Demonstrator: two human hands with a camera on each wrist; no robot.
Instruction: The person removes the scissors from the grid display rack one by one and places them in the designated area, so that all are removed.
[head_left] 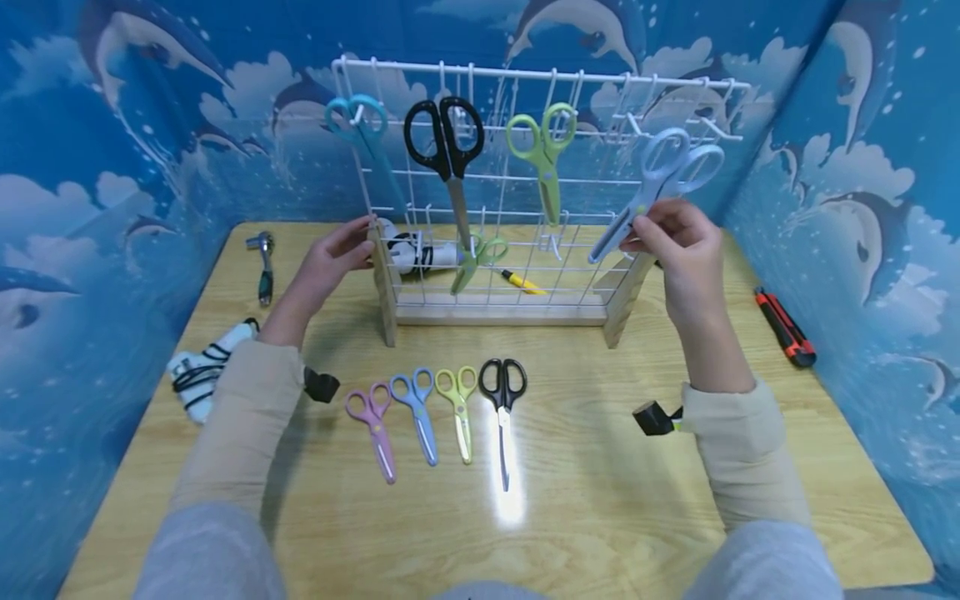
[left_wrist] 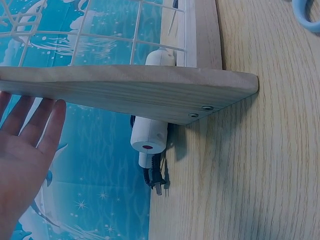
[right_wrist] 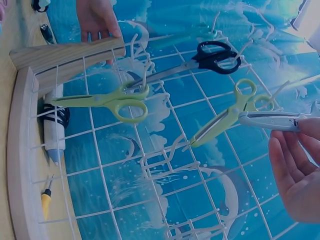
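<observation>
My right hand (head_left: 688,250) pinches light-blue scissors (head_left: 651,185) by the blade part, handles up, beside a hook at the upper right of a white wire rack (head_left: 517,178). In the right wrist view, fingers and thumb hold the blades (right_wrist: 267,121). My left hand (head_left: 336,260) touches the rack's wooden side panel (head_left: 382,283); in the left wrist view its fingers lie fairly straight against that panel. Teal scissors (head_left: 358,121), black scissors (head_left: 444,142) and green scissors (head_left: 543,154) hang along the upper row. Other green scissors (head_left: 468,268) hang lower.
Before the rack lie pink scissors (head_left: 377,429), blue scissors (head_left: 418,412), yellow-green scissors (head_left: 460,412) and black-handled scissors (head_left: 502,408). A ratchet (head_left: 265,267) and a corded white tool (head_left: 206,371) lie left, a red-black cutter (head_left: 783,327) right. Behind the rack are another white tool (head_left: 442,257) and a yellow-handled tool (head_left: 525,283).
</observation>
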